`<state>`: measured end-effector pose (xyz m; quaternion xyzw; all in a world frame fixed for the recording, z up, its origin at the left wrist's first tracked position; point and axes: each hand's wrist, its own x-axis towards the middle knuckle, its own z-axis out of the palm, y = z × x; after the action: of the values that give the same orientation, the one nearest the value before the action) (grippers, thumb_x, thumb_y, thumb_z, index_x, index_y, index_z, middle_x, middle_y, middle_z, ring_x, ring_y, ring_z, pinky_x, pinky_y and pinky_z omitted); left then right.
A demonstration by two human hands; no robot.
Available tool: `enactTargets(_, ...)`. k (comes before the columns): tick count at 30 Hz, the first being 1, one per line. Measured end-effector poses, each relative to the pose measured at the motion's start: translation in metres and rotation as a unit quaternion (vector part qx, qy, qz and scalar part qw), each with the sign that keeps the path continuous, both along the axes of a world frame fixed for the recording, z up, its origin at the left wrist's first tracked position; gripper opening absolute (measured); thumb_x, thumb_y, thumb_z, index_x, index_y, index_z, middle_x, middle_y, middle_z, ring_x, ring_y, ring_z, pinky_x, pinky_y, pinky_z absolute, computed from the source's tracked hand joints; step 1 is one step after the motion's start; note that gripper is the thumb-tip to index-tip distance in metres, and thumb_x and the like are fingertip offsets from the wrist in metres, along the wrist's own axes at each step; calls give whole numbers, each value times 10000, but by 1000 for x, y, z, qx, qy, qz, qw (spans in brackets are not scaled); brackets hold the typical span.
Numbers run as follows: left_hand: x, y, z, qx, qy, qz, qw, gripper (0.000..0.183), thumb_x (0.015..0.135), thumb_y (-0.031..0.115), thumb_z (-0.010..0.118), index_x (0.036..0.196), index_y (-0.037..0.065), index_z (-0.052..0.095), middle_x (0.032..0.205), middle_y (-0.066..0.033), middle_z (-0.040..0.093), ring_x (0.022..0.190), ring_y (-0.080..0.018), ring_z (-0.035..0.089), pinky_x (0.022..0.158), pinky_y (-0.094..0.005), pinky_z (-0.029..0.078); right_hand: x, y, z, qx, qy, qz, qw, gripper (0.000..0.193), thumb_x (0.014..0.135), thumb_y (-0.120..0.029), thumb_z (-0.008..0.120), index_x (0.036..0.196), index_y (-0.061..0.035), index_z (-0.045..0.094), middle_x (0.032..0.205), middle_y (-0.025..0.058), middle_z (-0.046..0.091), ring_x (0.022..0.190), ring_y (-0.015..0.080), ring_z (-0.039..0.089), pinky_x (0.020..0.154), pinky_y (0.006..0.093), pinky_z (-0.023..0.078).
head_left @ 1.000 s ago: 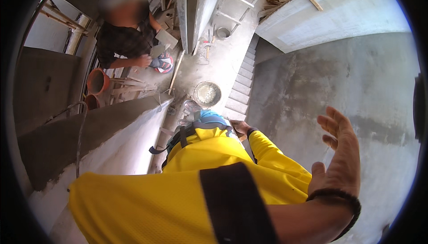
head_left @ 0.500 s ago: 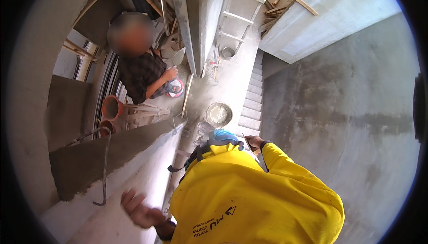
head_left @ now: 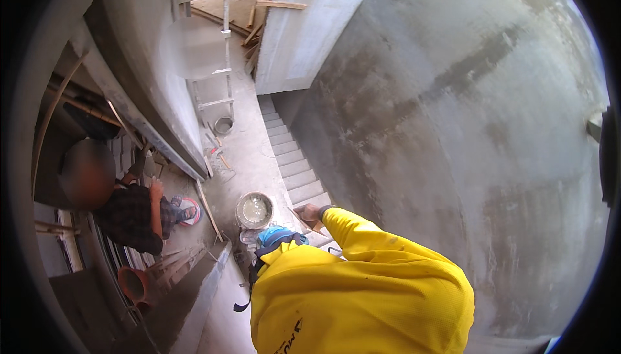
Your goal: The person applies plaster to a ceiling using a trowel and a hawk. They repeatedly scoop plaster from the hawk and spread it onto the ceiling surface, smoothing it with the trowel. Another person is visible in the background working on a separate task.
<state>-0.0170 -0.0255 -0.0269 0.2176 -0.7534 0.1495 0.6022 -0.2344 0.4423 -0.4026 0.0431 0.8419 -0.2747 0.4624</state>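
My right hand (head_left: 309, 212) reaches out past the yellow sleeve, its fingers closed on a thin, flat, brown-edged tool (head_left: 316, 227). The tool shows nearly edge-on, so its exact kind is unclear. Below that hand are the pale stair steps (head_left: 299, 176). A round basin (head_left: 254, 210) with wet grey-white mix inside stands on the floor to the left of the hand. Close to the basin, a blue item (head_left: 279, 236) with dark straps shows at the front of my yellow shirt (head_left: 362, 283). My left hand is out of view.
A co-worker in a dark plaid shirt (head_left: 126, 221) sits at left near an orange bucket (head_left: 134, 284). A tall plastered wall (head_left: 414, 128) rises along the stairs. Farther off are a ladder (head_left: 228, 50), a small bucket (head_left: 224, 126) and a red-headed hand tool (head_left: 224, 161).
The view has swung right, so the co-worker, basin and stairs now sit farther left. My left hand, open with spread fingers before, has left the picture. My right hand keeps its hold.
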Motion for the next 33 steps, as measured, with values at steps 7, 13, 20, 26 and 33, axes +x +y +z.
enactTargets(7, -11, -20, -14, 29, 35, -3, 999, 386, 1050, 344, 492, 1264, 26, 444, 1260, -198, 547, 1202, -370, 515, 1054, -542, 396, 103, 76, 19, 23, -75, -155, 985, 451, 981, -234, 491, 1424, -240, 574, 1348, 106, 641, 1219, 270, 588, 1071, 404, 430)
enactTargets(13, 8, -38, -7, 9, 53, 36, 998, 439, 1057, 352, 484, 1331, 14, 430, 1327, -215, 520, 1259, -371, 489, 1082, -538, 379, 119, 58, 52, 87, -80, -5, 993, 423, 981, -134, 490, 1373, -200, 635, 1204, 22, 691, 1077, 179, 614, 964, 378, 484)
enactTargets(20, 89, -70, 44, -84, 89, 231, 965, 503, 1064, 361, 474, 1410, 0, 413, 1404, -234, 488, 1324, -372, 459, 1114, -534, 359, 95, 59, 24, 67, -154, -205, 964, 466, 1040, -457, 496, 1207, -70, 695, 1073, 99, 715, 908, 168, 662, 843, 385, 543)
enactTargets(26, 105, -50, 106, -153, 48, 302, 940, 570, 1065, 382, 470, 1451, -26, 380, 1542, -262, 352, 1442, -404, 348, 1191, -543, 260, 49, 50, -15, 66, -24, 55, 996, 392, 964, -171, 547, 1342, -136, 647, 1264, 111, 698, 1176, 196, 638, 1017, 331, 473)
enactTargets(33, 128, -45, 103, -32, -6, 293, 956, 775, 1027, 508, 499, 1548, 45, 161, 1607, -269, 169, 1519, -441, 95, 1199, -609, 158, -26, -39, -6, -34, 74, 86, 993, 359, 1014, -243, 469, 1313, -142, 642, 1230, 151, 697, 1136, 258, 659, 964, 374, 499)
